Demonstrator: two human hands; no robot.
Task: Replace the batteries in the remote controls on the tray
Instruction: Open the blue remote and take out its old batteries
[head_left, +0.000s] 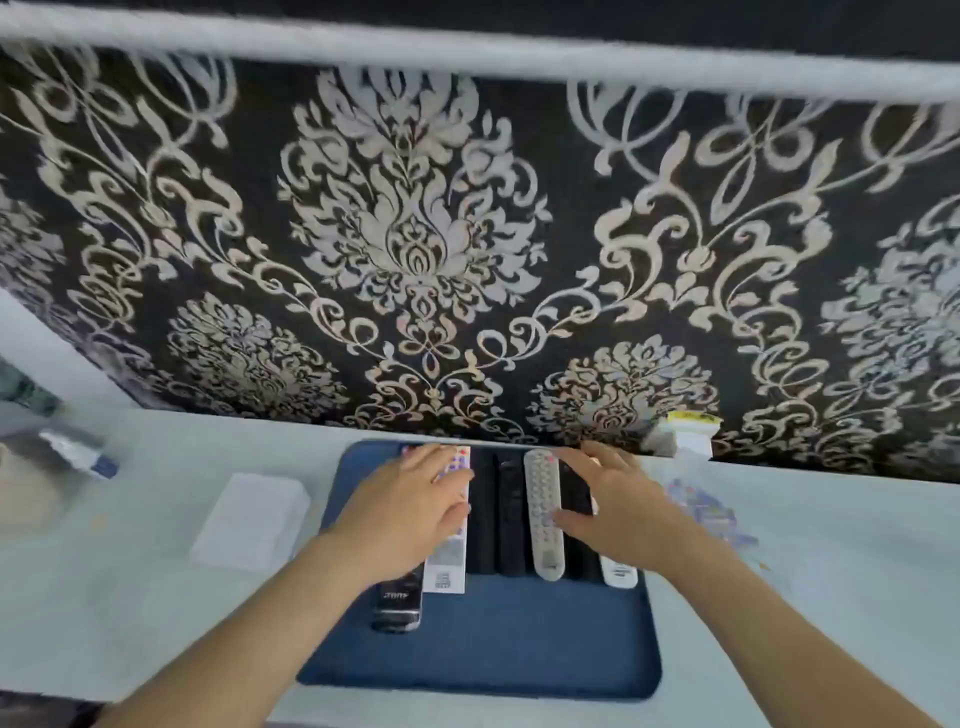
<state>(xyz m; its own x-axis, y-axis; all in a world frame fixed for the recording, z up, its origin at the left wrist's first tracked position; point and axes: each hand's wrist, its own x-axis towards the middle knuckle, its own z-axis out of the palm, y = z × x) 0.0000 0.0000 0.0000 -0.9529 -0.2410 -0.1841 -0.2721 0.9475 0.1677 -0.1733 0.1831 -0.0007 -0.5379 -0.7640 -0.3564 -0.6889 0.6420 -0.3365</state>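
Pick-a-remote step, no batt cover off yet: L grip (410, 512) & R grip (613, 509) both open, fingers spread flat over remotes (543, 488) lined up in blue tray (493, 660) on bench (156, 597), holding nothing; next prob needs lifting one + flipping to batt cover.

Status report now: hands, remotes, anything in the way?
Left hand open over white remote. Right hand open, thumb at grey remote. Both lie on blue tray. Nothing in the way.
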